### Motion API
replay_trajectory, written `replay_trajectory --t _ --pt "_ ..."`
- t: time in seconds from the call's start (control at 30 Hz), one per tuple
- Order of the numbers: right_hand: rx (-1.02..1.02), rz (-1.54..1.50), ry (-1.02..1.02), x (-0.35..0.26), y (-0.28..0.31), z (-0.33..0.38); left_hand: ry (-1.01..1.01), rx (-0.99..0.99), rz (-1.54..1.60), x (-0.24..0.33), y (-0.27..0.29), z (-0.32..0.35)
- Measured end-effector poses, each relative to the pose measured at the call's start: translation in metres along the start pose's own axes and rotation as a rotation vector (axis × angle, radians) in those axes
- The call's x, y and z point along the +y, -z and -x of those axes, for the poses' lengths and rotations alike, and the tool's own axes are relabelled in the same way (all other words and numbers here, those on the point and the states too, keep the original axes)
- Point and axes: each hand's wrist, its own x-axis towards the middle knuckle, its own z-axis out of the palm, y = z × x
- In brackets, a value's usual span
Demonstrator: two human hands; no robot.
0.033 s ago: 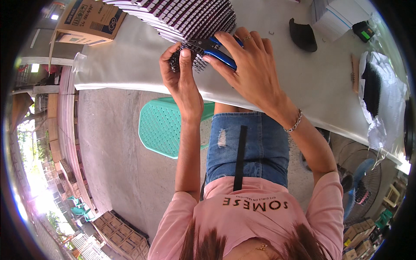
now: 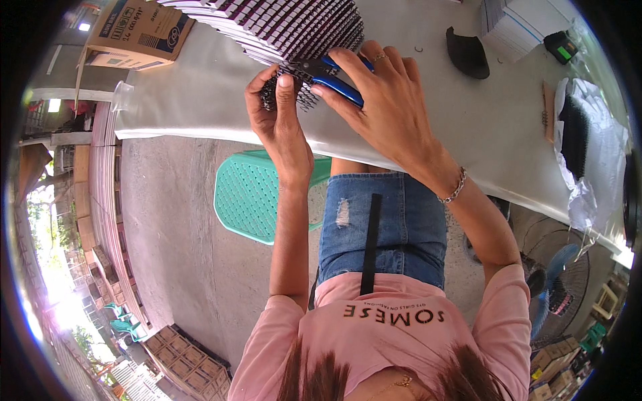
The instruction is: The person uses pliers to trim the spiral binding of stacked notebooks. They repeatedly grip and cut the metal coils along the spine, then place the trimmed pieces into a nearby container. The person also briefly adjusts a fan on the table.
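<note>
A large stack of spiral-bound pads with white and dark purple edges (image 2: 287, 30) stands on the table at the far middle. Black spiral binding wires (image 2: 306, 101) stick out at its near corner. My left hand (image 2: 284, 134) is closed there, with thumb and fingers pinching a black binding wire. In my right hand (image 2: 394, 103) is a pair of blue-handled pliers (image 2: 342, 91), its fingers around the grips. The dark jaws reach the wire beside my left fingertips. Exactly what lies between the jaws is too small to make out.
A light cover lies over the table (image 2: 200, 100). On it are a cardboard box (image 2: 137, 33) at left, and a black curved piece (image 2: 466, 55), white paper stacks (image 2: 515, 27) and a bag with black coils (image 2: 582, 140) at right. A green plastic stool (image 2: 247, 194) stands below.
</note>
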Motion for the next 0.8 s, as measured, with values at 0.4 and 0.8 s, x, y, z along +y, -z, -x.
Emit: replay_trajectory --t 0.4,0.8 --pt "-0.062 -0.078 -0.011 -0.002 -0.001 -0.003 -0.025 0.005 0.021 0.0 -0.002 -0.002" --pt "-0.01 0.044 0.026 0.005 -0.004 0.011 0.025 0.031 0.033 -0.006 0.002 0.0"
